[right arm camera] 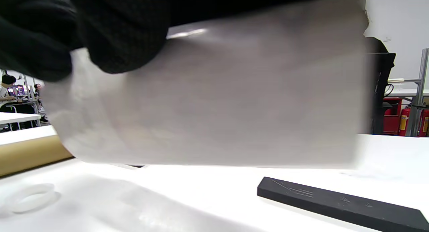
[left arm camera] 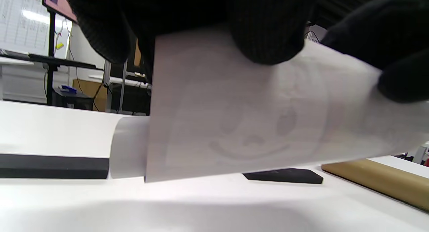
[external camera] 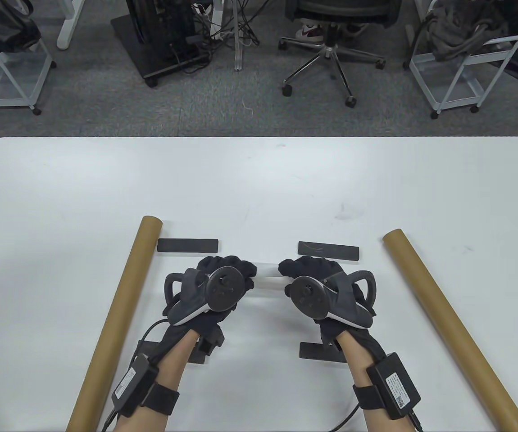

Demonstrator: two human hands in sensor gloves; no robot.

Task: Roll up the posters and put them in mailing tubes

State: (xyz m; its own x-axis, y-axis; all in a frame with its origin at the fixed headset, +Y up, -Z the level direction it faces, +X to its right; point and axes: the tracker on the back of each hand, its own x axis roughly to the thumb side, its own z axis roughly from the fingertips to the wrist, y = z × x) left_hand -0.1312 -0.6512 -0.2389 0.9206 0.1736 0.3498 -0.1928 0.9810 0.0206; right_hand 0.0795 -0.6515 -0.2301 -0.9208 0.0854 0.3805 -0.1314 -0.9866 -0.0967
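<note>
Both hands, left hand (external camera: 211, 288) and right hand (external camera: 317, 281), grip a white poster (external camera: 268, 275) near the desk's front edge, rolled but not yet stored. Two cardboard tubes (external camera: 119, 310) (external camera: 448, 324) flank it, and beyond lie dark weights (external camera: 188, 245).

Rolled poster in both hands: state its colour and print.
White poster with a faint smiley face showing through; clearest in the left wrist view.

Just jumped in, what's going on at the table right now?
Both hands are on a rolled white poster near the table's middle: the left hand holds one end, the right hand the other. A brown mailing tube lies to the left and another tube to the right, both untouched. Black flat bars lie around the poster. Nothing is in a tube yet.
</note>
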